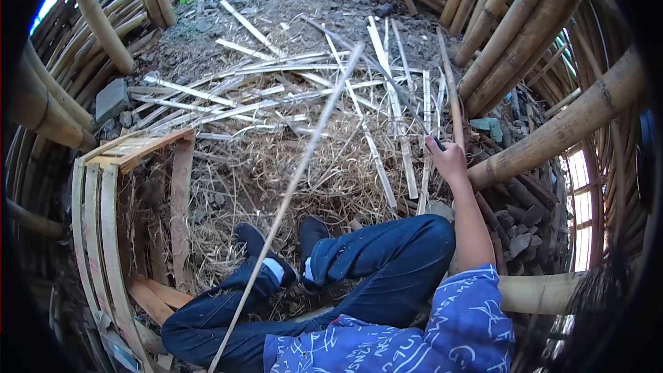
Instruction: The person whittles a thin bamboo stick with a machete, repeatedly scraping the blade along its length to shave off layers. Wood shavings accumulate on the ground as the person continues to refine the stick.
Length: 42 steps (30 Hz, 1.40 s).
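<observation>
My right hand (450, 160) reaches forward at the right, fingers closed around the dark handle of a long thin tool that looks like a knife (404, 97). Its narrow shaft slants up and left over the loose strips. My left hand is out of view. One long bamboo strip (284, 205) rises diagonally across the middle, from the bottom edge over my left leg to the heap ahead; what supports its lower end is hidden. Pale split bamboo strips (391, 100) lie scattered on the ground near the knife.
A wooden slatted frame (109, 228) stands at my left. Curly shavings (324, 162) cover the ground before my shoes. Thick bamboo poles (563, 121) lean at the right, above rubble (521, 238). A grey block (111, 100) sits at the far left.
</observation>
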### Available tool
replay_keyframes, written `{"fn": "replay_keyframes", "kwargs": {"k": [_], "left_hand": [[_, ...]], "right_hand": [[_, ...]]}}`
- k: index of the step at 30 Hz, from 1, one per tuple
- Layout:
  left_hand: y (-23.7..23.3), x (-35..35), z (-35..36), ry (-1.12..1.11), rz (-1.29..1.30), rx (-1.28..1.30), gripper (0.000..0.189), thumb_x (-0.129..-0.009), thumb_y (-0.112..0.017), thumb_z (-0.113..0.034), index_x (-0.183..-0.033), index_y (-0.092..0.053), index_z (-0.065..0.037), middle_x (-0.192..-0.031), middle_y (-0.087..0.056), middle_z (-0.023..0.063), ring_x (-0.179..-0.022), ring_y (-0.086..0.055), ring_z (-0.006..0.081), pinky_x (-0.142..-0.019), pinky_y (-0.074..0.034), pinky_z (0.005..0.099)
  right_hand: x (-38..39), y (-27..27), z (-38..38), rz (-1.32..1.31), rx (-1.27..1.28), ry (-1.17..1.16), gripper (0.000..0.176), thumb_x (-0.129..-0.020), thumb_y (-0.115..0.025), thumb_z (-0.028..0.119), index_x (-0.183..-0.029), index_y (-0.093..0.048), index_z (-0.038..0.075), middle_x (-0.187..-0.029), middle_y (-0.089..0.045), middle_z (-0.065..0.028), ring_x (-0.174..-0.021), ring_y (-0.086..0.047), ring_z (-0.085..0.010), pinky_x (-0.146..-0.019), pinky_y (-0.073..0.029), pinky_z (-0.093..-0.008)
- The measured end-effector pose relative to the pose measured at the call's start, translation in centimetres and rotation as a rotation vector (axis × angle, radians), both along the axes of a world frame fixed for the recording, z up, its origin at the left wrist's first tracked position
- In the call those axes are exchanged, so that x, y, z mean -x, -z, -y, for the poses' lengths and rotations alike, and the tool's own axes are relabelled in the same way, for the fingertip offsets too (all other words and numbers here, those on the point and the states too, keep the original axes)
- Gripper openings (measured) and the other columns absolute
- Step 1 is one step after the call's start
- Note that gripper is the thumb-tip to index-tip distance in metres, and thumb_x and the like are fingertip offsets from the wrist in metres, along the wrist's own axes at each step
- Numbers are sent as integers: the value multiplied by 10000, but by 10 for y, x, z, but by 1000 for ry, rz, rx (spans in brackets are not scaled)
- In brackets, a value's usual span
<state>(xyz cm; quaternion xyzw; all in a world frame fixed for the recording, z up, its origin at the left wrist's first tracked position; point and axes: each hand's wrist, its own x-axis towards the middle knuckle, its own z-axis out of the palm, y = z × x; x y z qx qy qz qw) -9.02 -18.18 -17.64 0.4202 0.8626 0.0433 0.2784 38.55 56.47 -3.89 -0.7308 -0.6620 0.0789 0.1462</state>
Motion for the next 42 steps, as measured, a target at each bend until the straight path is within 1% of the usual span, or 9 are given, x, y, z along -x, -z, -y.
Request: {"fn": "replay_keyframes", "kwargs": {"k": [2,8,13,15,18,26,36,40,42], "left_hand": [[-10,-2,-15,-31,37,-11,231,-738,-651,-170,-655,-605,41,-601,-565,249,-555,-601,411,-523,-454,465],[-66,-24,-92,-363,274,-62,326,-807,-697,-260,-670,-637,28,-580,-567,217,-501,-595,342,-510,-450,406],[-132,-61,-194,-426,361,-69,350,-900,-660,-327,-852,-593,13,-649,-588,161,-571,-561,224,-575,-464,376],[-133,-73,-224,-412,355,-52,423,-903,-646,-413,-937,-555,-1,-793,-647,241,-782,-643,447,-662,-498,465],[-122,-86,-252,-359,375,-203,444,-899,-686,-327,-1117,-464,-11,-759,-617,238,-750,-654,413,-652,-494,454],[-101,-99,-244,-272,251,-355,342,-895,-646,-125,-1147,-447,-9,-837,-646,248,-781,-657,433,-683,-519,481],[-82,-122,-238,-206,233,-537,429,-846,-703,-160,-1198,-513,-6,-969,-634,230,-902,-637,402,-793,-513,450],[-112,-108,-250,-163,37,-492,560,-809,-736,-179,-1279,-497,11,-1079,-540,202,-1000,-571,356,-914,-470,395],[-152,-97,-257,-252,272,-598,514,-816,-711,-125,-1266,-515,26,-1132,-555,181,-1025,-576,300,-942,-450,378]], "right_hand": [[27,5,14,-475,245,-11,644,-916,-556,633,-666,-554,40,-556,-512,-30,-512,-533,-114,-450,-422,-313],[124,8,100,-1272,661,-60,359,-909,-691,382,-793,-555,71,-589,-514,-3,-450,-484,-82,-408,-388,-237],[206,56,188,-1290,623,-156,235,-881,-739,199,-806,-568,56,-569,-514,5,-435,-483,-85,-412,-381,-233],[234,70,222,-1307,676,-227,232,-878,-743,178,-792,-565,57,-573,-519,9,-435,-483,-80,-414,-382,-231],[258,72,259,-1275,814,-309,222,-873,-746,163,-773,-579,56,-574,-540,7,-429,-487,-75,-413,-388,-229],[258,99,315,-994,883,-465,293,-825,-804,221,-714,-579,68,-580,-571,5,-464,-531,-80,-437,-411,-245],[257,107,319,-1020,824,-483,234,-849,-771,147,-768,-588,27,-692,-668,-70,-526,-590,-96,-488,-468,-245],[239,111,306,-1058,767,-459,217,-836,-774,157,-762,-625,16,-689,-686,-60,-516,-588,-84,-491,-463,-245],[228,109,302,-1081,733,-460,171,-845,-751,124,-797,-649,-4,-703,-691,-73,-521,-591,-92,-489,-464,-246]]}}
